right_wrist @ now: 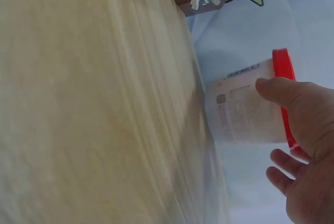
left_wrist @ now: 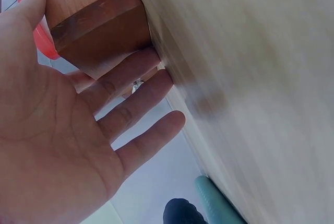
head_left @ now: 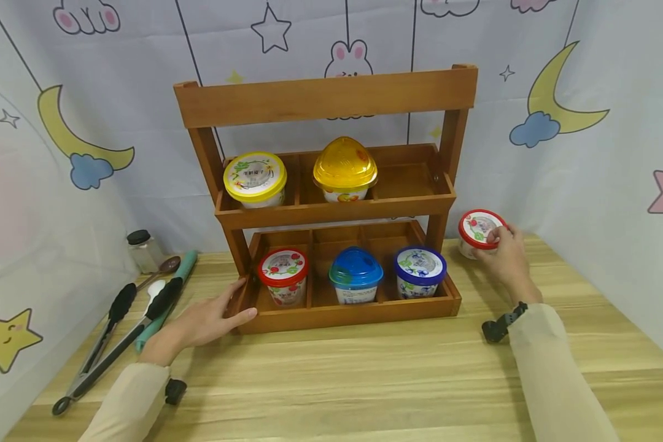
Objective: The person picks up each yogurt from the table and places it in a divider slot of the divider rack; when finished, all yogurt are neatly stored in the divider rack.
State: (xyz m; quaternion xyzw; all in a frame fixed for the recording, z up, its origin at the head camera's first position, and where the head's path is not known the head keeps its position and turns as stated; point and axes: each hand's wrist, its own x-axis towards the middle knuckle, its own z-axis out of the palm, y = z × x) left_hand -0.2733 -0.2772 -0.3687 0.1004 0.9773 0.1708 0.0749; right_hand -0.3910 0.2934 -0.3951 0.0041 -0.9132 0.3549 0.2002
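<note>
A two-tier wooden rack (head_left: 337, 324) stands at the back of the table. My left hand (head_left: 210, 319) rests at its lower front left corner, the thumb along the front edge. In the left wrist view, the straight fingers (left_wrist: 141, 93) lie beside the rack's dark end wall (left_wrist: 104, 31). To the right of the rack, my right hand (head_left: 505, 258) holds a white tub with a red lid (head_left: 475, 224). In the right wrist view, the thumb presses the side of this tub (right_wrist: 242, 109), whose base is at the table.
The upper shelf holds a yellow-lidded tub (head_left: 255, 178) and a gold dome-lidded tub (head_left: 345, 166). Below stand another red-lidded tub (head_left: 283, 273), a blue dome-lidded tub (head_left: 356, 273) and a dark-blue-lidded tub (head_left: 420, 270). Black-tipped tongs (head_left: 127, 353), a teal rod (head_left: 185, 267) and a jar (head_left: 145, 250) lie left.
</note>
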